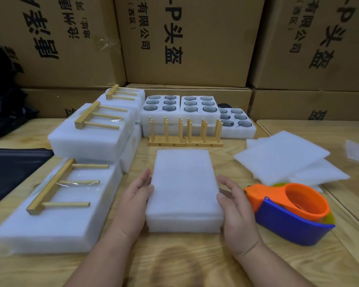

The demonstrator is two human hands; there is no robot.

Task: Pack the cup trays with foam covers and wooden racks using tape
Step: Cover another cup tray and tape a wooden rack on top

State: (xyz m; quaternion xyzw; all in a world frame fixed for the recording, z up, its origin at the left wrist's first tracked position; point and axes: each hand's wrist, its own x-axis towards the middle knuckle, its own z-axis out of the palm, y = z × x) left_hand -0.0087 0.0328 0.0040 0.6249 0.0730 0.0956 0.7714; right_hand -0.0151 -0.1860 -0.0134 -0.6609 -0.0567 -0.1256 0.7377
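So, what we've got, biggest stuff first:

Boxes: a wall of brown cardboard cartons (187, 40) with black printed characters stands behind our table (195, 262).
Packed sets: on our left sit taped-up foam blocks, each with a wooden rack lying flat on top; the nearest packed block (56, 214) carries a flat rack (58, 186) under clear tape.
Open cup trays: at the back, white foam cup trays (199, 106) show dark cups in their round holes, two by three each.
Covered tray: the foam cover (183, 179) lies on a foam tray dead centre in front of us, edges roughly lined up.
Spare covers: a loose pile of foam sheets (282, 160) on the right.
Tape dispenser: orange and blue tape dispenser (288, 212), just right of our right hand.
Standing racks: two upright wooden racks (184, 131), pegs up, between covered tray and open trays.
Left hand (133, 204): fingers straight, released, flat against the tray's left side.
Right hand (236, 210): fingers relaxed and released, at the right side; we can't tell if it's touching.
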